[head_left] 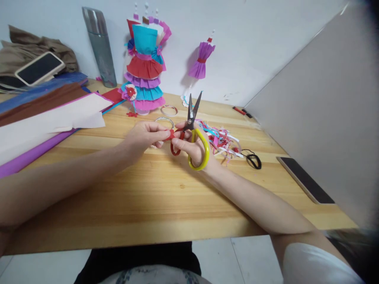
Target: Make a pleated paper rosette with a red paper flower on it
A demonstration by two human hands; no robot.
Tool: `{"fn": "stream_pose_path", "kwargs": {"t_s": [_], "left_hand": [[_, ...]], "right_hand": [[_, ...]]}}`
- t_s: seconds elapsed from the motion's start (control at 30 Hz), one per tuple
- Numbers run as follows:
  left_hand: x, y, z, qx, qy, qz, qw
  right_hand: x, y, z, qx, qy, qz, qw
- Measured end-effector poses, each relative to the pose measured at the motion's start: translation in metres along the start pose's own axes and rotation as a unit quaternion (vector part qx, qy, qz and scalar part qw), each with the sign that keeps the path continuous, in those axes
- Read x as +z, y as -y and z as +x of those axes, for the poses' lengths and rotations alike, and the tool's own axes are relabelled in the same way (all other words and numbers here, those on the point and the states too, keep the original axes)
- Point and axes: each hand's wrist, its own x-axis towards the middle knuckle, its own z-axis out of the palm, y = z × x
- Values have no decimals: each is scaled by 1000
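From the head view, here we are: the left hand has thumb and fingertips pinched on a small red paper piece, held up over the middle of the table. Right beside it, the right hand has the scissors hooked in its grip, yellow loop around the hand, blades parted and pointing up and away, its fingers bent in by the red piece. A broad stretch of wood lies between the hands and the front edge! Tighter behind: the scrap pile sits close past the right hand. Out wide, paper sheets take the left side, while a dark flat device lies along the partition at right.
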Motion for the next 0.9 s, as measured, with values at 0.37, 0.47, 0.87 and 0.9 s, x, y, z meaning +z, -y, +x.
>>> {"fn": "stream_pose_path", "kwargs": {"t_s": [0.37,0.47,0.87,0.9], "left_hand": [[9,-2,-7,4,-20,23,1000],[8,1,-6,-15,-9,2,1000],[6,-3,-4,-88,24,-99,991],[6,-2,-3,-89,24,-109,990]], "right_hand": [[4,0,1,8,-38,24,999],[3,0,2,10,-38,24,999],[0,0,3,0,-44,6,999],[0,-1,3,0,-45,7,999]]}}
